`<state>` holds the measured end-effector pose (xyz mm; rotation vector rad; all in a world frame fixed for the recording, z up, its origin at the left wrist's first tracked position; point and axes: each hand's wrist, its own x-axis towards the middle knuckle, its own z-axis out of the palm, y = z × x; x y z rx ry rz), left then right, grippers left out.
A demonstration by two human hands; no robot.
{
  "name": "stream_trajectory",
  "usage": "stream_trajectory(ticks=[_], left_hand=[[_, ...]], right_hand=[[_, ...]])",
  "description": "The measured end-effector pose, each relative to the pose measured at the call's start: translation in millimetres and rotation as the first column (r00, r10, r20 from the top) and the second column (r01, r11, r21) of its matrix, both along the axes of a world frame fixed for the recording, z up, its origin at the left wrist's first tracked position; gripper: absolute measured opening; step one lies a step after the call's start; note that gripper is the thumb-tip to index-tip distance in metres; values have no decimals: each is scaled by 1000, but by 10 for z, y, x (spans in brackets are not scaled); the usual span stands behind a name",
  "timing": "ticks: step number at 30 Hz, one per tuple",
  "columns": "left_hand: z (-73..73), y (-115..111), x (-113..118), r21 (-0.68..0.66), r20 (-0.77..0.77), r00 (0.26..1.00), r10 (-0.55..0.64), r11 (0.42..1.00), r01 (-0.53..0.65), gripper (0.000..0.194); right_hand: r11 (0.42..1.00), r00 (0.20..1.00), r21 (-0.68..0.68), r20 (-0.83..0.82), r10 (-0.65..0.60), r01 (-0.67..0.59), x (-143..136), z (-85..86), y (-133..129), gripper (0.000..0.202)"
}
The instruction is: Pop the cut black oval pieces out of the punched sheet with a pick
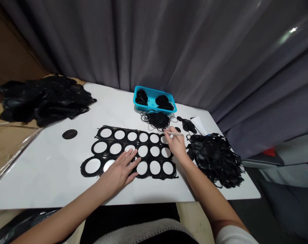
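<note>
A black sheet with rows of round openings lies flat on the white table; white shows through the holes. My left hand rests on its lower middle with the fingers spread. At the sheet's upper right corner, my right hand pinches a thin, light-coloured stick-like tool. Just above that hand lies a tangle of thin black rings. Any ring at the tool's tip is too small to tell.
Behind the tangle stands a blue basket holding black rings. Black scraps are heaped at right, black sheeting at back left. A black disc lies left, white paper right. A grey curtain hangs behind.
</note>
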<state>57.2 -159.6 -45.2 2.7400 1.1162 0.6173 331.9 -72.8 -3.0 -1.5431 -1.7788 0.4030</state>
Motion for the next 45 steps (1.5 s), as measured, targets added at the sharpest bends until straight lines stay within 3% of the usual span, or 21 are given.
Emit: stream_trajectory(ticks=[3,6,9,12,22,41,45], left_hand=[[61,-163,7,20,27,1000,0,1000,-1,44],[52,-398,28,34,0,1000,-18,999,18,39],[-6,-576,49,42,-26,1000,-7,999,8,42],[-56,-646,61,59,-39,999,14,998,-12,44],[-66,-674,61,104,-92,995,31,994,-21,43],[-65,-661,61,105,-55,998,23,994,-17,44],[-68,-666,68,107,-33,999,28,994,-25,41]], right_hand=[[974,974,-162,-188,127,-158,-119,43,-314,15],[908,936,-281,-260,239,-310,-310,11,-711,12],[870,920,-327,-258,295,-370,-430,-48,-988,11],[867,913,-309,-246,325,-391,-461,-96,-1118,8],[881,909,-240,-197,366,-407,-489,-115,-1190,12],[884,892,-134,-133,432,-448,-481,-164,-1227,14],[863,862,-21,29,505,-505,-481,-245,-1272,8]])
